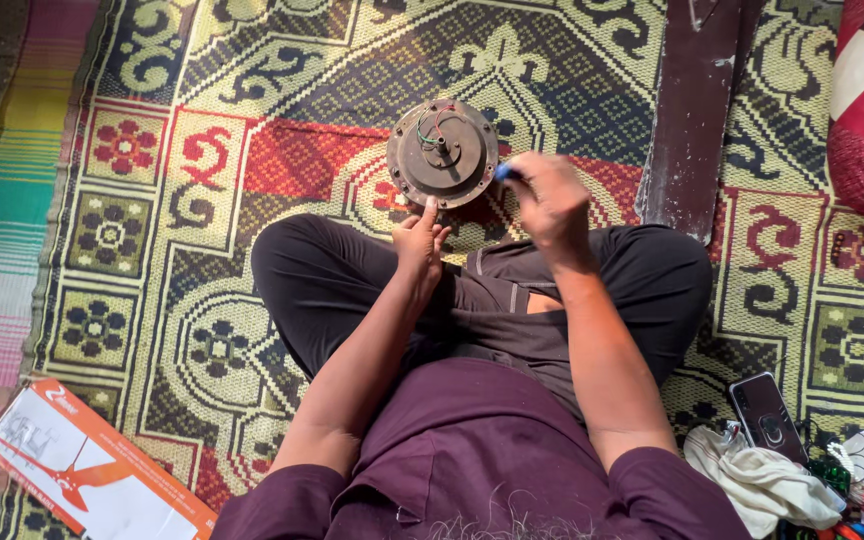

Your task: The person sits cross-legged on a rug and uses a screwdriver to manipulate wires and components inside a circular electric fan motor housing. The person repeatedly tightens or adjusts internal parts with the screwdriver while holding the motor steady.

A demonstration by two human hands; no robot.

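Patterned woven mat (252, 130) covers the floor, a dark brown fan blade (692, 110) lying on it at upper right and a flat orange-and-white carton (92, 465) at lower left; a phone (764, 415) and a crumpled white cloth (762, 480) sit by the person's right knee. Round rusty fan motor (442, 152), wires showing at its hub, rests on the mat just ahead of the crossed legs: judged heavy, rigid metal, best gripped at the rim, wires fragile. Left hand (420, 240) touches the lower rim with one extended fingertip, other fingers curled; right hand (550, 205), blurred, pinches a small blue-tipped tool (505, 172) at the motor's right edge
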